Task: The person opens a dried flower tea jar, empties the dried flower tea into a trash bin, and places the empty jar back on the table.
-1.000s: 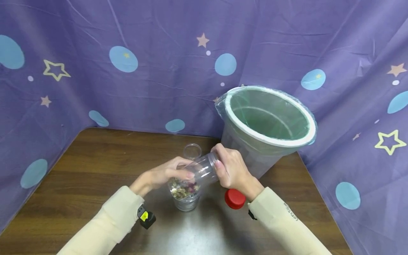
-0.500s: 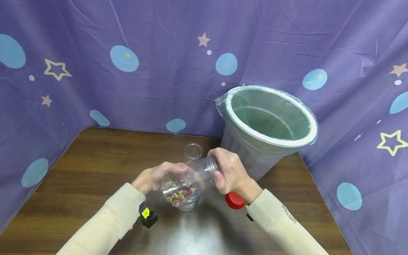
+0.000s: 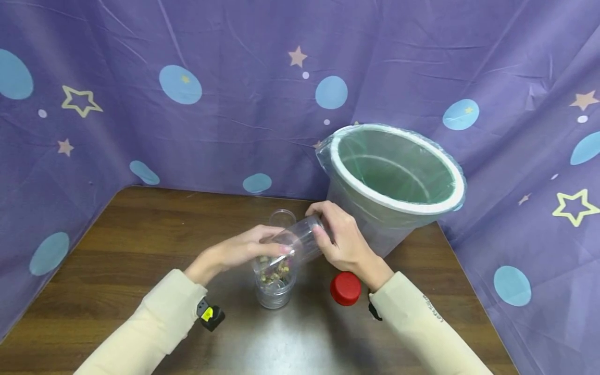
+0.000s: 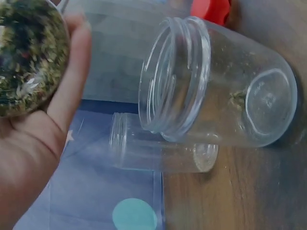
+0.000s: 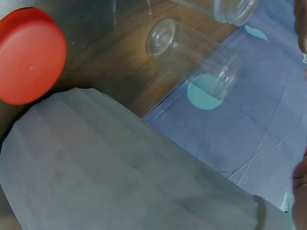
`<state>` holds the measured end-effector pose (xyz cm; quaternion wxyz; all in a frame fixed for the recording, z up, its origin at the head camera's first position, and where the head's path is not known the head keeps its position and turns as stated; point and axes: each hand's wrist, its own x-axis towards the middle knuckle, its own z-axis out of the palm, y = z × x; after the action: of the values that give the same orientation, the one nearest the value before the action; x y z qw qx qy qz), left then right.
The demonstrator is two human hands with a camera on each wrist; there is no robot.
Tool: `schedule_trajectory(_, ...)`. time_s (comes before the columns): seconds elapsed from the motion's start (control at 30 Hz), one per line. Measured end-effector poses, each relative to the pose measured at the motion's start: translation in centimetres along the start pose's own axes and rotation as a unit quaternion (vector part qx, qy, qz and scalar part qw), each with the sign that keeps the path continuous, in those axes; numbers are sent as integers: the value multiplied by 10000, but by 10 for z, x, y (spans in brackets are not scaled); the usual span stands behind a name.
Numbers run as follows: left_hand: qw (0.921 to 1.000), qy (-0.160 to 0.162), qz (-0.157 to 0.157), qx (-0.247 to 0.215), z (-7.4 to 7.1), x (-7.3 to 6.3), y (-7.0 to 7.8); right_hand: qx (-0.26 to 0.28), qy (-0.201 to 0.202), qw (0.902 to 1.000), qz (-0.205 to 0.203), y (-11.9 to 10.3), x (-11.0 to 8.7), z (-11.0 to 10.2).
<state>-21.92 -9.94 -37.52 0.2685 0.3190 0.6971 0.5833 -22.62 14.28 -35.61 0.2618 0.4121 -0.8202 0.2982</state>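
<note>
Both hands hold a clear plastic jar [image 3: 301, 240] tilted above the table, with dried flowers and herbs [image 3: 275, 272] in its lower end. My left hand [image 3: 236, 251] grips its body near the base, thumb across the front. At the raised neck end is my right hand [image 3: 341, 240], its fingers curled round it; they hide the mouth. In the left wrist view the herb-filled base lies against my left palm [image 4: 33, 153]. Just below stands a second clear jar [image 4: 240, 91], uncapped, with a few crumbs inside. Only edges of my right hand [image 5: 301, 182] show in the right wrist view.
A third clear jar [image 5: 192, 57] stands farther back. The red lid [image 3: 346, 288] lies on the wooden table [image 3: 154, 234], right of the jars. A tall bin [image 3: 370, 229] with a green-tinted liner stands at the back right, close to my right hand. A purple curtain [image 3: 244, 104] surrounds the table.
The held jar tips nearly level half a second ago, its herbs spread along the side. Now it is steeper again, with the neck end higher and the base back over the second jar.
</note>
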Motion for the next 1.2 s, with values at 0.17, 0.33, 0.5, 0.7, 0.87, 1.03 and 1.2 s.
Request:
schedule_trajectory(0.17,9966,396,33,727,5,1,1,97,-440,9935,1042,-3,2,-2)
schedule_trajectory(0.33,9733,1241,238,1916,12,3,4,21,-500,9828,1775,-6,5,-4)
schedule_trajectory(0.5,9446,1767,387,2738,15,3,5,-150,-583,9683,2426,-14,10,-6)
schedule_trajectory(0.7,8709,2438,498,4239,17,2,-1,-179,-1281,9232,3619,-24,18,-7)
schedule_trajectory(0.87,8239,2722,876,4894,19,3,-7,-280,-1362,9061,3995,-27,20,-4)
schedule_trajectory(1.03,7721,3044,1371,5408,20,3,-13,-270,-1687,8973,4070,-27,23,-4)
schedule_trajectory(1.2,7292,3330,1758,5713,21,5,-19,-275,-2013,8809,4275,-26,29,-6)
